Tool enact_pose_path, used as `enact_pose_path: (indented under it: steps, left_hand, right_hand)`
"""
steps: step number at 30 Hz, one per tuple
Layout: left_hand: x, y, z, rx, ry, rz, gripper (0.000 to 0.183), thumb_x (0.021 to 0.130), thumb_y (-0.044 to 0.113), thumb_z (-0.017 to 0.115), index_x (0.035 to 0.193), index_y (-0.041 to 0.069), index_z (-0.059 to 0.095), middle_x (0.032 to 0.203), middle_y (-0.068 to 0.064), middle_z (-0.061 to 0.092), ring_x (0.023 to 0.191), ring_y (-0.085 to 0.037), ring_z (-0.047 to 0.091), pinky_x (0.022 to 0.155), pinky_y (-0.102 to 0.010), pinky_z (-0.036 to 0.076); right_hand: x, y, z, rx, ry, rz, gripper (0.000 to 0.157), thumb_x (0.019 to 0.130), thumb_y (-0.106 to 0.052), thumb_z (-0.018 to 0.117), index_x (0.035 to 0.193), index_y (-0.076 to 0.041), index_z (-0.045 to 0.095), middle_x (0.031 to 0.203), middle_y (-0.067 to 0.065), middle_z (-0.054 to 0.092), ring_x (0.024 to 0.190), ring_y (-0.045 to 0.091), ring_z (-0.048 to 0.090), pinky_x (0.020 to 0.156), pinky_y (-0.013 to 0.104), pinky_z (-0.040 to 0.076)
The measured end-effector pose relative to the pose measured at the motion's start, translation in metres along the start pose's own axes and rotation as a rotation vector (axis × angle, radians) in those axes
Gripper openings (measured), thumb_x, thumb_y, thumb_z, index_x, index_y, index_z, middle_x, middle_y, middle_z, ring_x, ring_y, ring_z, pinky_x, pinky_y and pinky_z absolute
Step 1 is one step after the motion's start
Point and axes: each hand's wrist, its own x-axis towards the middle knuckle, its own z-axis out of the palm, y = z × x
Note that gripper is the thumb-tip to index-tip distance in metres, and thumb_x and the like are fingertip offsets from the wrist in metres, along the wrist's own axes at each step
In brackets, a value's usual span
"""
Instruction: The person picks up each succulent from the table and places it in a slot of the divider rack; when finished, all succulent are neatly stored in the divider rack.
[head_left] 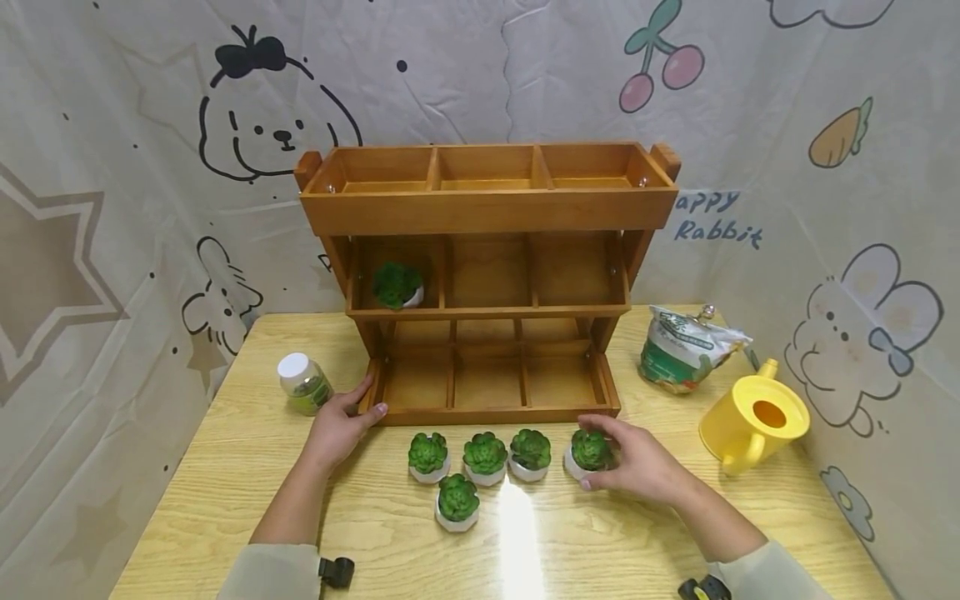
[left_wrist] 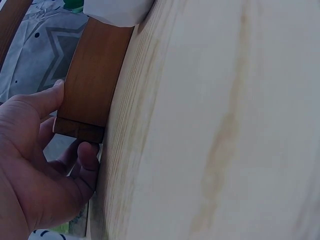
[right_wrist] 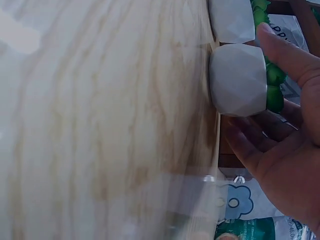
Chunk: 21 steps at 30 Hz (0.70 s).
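A three-tier wooden shelf [head_left: 483,212] stands on the table. My left hand [head_left: 339,433] holds its lower left corner; in the left wrist view, the thumb lies on the wooden board [left_wrist: 95,75] with the other fingers curled around its end. At the right front of the shelf, my right hand [head_left: 637,462] curves its thumb and fingers around a green potted succulent [head_left: 588,450]. Its white faceted pot [right_wrist: 239,80] rests on the table in the right wrist view. Several similar succulents [head_left: 484,454] stand to its left, one [head_left: 457,502] nearer the front.
Another succulent [head_left: 397,285] sits in the middle tier's left compartment. A white-lidded jar [head_left: 305,383] is left of the shelf. To the right are a green and white bag [head_left: 686,346] with a clip and a yellow watering can [head_left: 750,421]. A printed cloth [head_left: 450,75] hangs behind.
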Motion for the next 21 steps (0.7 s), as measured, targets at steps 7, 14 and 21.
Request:
enact_pose_path:
  steps: [7, 14, 21]
  left_hand:
    - [0.0001, -0.0002, -0.0001, -0.014, -0.001, -0.006, 0.074, 0.098, 0.042, 0.073, 0.161, 0.023, 0.04, 0.163, -0.025, 0.032, 0.152, -0.046, 0.023, 0.121, -0.061, 0.025]
    - [-0.0003, -0.0001, -0.002, 0.005, -0.003, -0.002, 0.078, 0.096, 0.05, 0.072, 0.161, 0.023, 0.039, 0.163, -0.026, 0.032, 0.152, -0.046, 0.023, 0.12, -0.061, 0.026]
    - [0.0008, 0.0008, -0.0013, 0.01, -0.007, 0.004, 0.076, 0.097, 0.045, 0.073, 0.161, 0.021, 0.039, 0.164, -0.021, 0.033, 0.153, -0.044, 0.024, 0.122, -0.06, 0.022]
  right_hand:
    - [-0.0006, 0.004, 0.0009, 0.03, -0.035, 0.07, 0.091, 0.07, -0.029, 0.097, 0.148, -0.011, 0.054, 0.132, 0.012, 0.066, 0.118, 0.034, 0.065, 0.103, 0.055, 0.051]
    - [0.0023, 0.0058, 0.0019, 0.035, -0.046, 0.079, 0.082, 0.072, -0.026, 0.096, 0.143, -0.012, 0.058, 0.126, 0.009, 0.068, 0.114, 0.03, 0.066, 0.099, 0.051, 0.054]
    - [0.0029, 0.0074, 0.0018, 0.043, -0.048, 0.096, 0.078, 0.073, -0.027, 0.096, 0.14, -0.013, 0.059, 0.128, 0.008, 0.067, 0.117, 0.03, 0.066, 0.102, 0.051, 0.053]
